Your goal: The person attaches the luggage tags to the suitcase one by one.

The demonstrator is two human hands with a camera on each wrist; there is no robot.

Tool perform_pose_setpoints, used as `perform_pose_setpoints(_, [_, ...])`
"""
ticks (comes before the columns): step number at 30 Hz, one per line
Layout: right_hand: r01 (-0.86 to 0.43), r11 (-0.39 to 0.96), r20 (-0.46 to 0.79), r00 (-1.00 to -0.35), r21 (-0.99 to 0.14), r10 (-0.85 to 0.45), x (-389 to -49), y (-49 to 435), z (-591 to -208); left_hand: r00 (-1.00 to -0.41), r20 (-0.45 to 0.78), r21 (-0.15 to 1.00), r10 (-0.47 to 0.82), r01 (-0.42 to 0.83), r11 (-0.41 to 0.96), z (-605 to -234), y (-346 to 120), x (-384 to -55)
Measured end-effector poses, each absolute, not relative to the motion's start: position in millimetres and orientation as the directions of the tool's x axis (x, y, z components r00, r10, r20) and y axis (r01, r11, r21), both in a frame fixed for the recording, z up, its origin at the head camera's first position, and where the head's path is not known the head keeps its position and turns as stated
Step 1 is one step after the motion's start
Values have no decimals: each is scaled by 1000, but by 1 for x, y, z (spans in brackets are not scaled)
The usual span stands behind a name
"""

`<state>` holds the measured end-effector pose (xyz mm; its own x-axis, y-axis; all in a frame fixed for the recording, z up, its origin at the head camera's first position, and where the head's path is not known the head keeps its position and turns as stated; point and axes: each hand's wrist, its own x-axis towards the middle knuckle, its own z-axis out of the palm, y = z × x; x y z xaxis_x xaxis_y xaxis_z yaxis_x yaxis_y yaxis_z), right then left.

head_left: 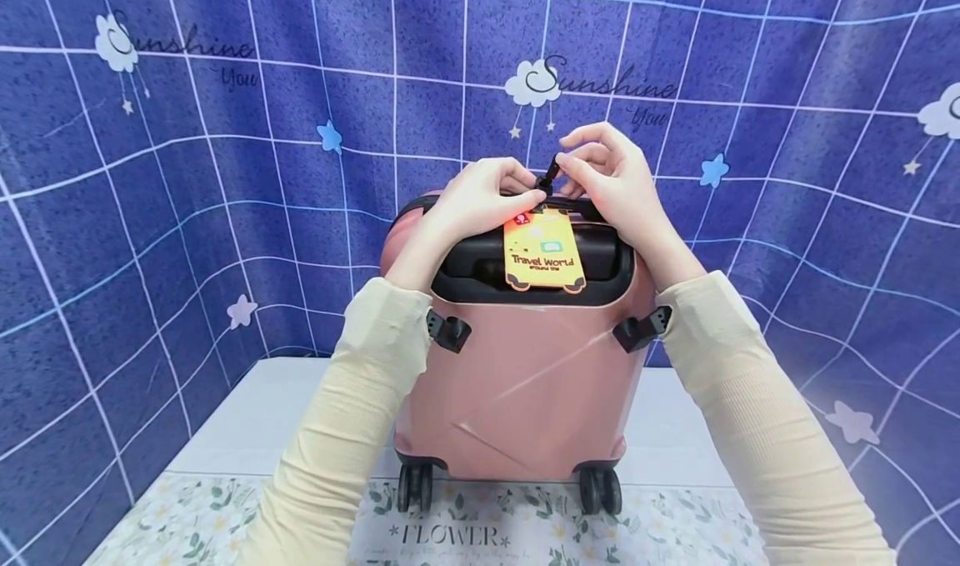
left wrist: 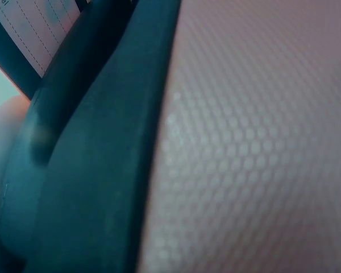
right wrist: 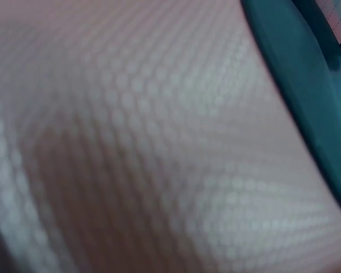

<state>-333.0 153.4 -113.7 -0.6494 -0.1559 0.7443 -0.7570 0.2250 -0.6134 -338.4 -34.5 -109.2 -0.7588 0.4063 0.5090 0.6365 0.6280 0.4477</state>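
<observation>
A pink suitcase [head_left: 525,383] stands upright on its wheels, its top handle [head_left: 588,209] towards the wall. From that handle hangs a yellow luggage tag [head_left: 543,253] printed "Travel World", with a black strap [head_left: 553,168] at its top. My right hand [head_left: 617,184] pinches the strap's raised end between thumb and forefinger, the other fingers bent above. Lower down, my left hand [head_left: 483,195] pinches the strap near the handle, its fingers partly hidden behind. The left wrist view catches the lined back of the tag [left wrist: 31,28] beside black trim [left wrist: 102,148].
Black side brackets [head_left: 448,331] [head_left: 642,328] stick out of the shell near both forearms. Double wheels [head_left: 415,487] rest on a flower-printed mat [head_left: 457,537]. A blue grid-patterned curtain [head_left: 360,74] hangs close behind. Textured shell [right wrist: 131,114] fills most of the right wrist view.
</observation>
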Motion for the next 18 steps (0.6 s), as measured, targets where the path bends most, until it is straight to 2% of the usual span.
perform_pose_setpoints(3, [-757, 192, 750, -650, -624, -122, -334, 153, -114, -757, 511, 448, 406, 639, 625, -109, -35, -338])
perform_pose_setpoints(11, [-699, 336, 716, -692, -631, -95, -332, 154, -114, -752, 516, 439, 411, 644, 627, -110, -35, -337])
perform_pose_setpoints(18, [-693, 340, 706, -700, -636, -106, -332, 154, -114, -748, 519, 439, 413, 648, 622, -110, -35, -336])
